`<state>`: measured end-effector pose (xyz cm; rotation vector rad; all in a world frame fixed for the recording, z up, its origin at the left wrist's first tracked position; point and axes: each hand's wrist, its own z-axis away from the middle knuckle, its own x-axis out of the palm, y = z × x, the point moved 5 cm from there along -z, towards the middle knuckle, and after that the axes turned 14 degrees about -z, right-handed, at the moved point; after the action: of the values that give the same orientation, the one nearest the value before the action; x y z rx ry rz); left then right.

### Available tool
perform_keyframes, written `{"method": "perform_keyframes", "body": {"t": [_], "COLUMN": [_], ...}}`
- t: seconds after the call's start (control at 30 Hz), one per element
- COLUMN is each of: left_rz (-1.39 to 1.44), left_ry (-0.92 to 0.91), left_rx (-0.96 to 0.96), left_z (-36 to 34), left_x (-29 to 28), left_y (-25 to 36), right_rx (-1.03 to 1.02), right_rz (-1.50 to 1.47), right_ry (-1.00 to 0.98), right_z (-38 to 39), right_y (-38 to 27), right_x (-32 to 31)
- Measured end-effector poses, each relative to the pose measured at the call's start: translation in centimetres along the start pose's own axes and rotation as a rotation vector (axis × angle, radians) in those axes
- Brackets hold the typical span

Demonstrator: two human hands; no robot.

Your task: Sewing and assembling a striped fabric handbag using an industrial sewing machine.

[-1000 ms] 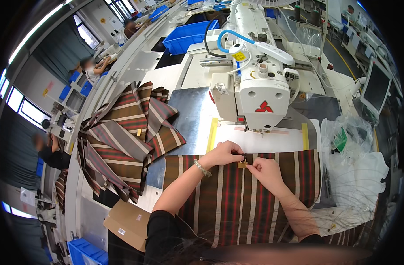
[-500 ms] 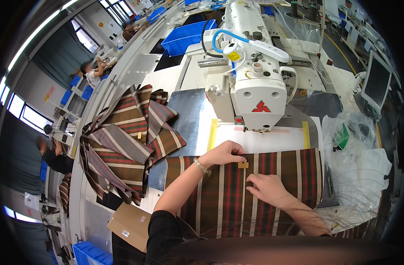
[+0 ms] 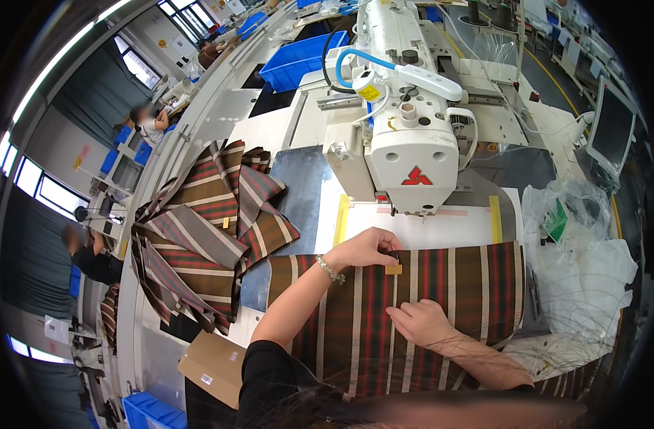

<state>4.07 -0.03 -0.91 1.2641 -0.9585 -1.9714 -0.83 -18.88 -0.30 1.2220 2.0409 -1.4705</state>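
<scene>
Head view | your left hand (image 3: 368, 248): thumb and fingers nearly together at the far edge of the brown, red and cream striped cloth panel (image 3: 373, 322), touching the small gold rectangular tag (image 3: 393, 270); exact grip can't be told | your right hand (image 3: 423, 324): nearer, loosely curled on the panel, grip unclear | panel: near side of the white metal sewing machine (image 3: 413, 171)
</scene>
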Motion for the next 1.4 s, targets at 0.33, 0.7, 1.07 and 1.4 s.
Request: {"method": "perform_keyframes", "body": {"t": [0.33,0.7,1.07,1.4], "left_rz": [0.033,-0.047,-0.203,-0.437], "left_ry": [-0.066,-0.033,0.052,0.17], "left_rx": [-0.048,0.006,0.015,0.043], "left_z": [-0.3,-0.3,-0.6,0.9], "left_x": [-0.3,-0.1,-0.4,0.6], "left_y": [-0.4,-0.7,1.0,1.5], "right_rx": [0.014,-0.005,0.011,0.038], "right_rz": [0.001,0.052,0.132,0.172], "right_ry": [-0.03,0.01,-0.05,-0.044], "right_z": [0.0,0.1,0.4,2.2], "right_y": [0.2,0.1,-0.3,-1.2], "right_x": [0.0,0.2,-0.1,1.0]}}
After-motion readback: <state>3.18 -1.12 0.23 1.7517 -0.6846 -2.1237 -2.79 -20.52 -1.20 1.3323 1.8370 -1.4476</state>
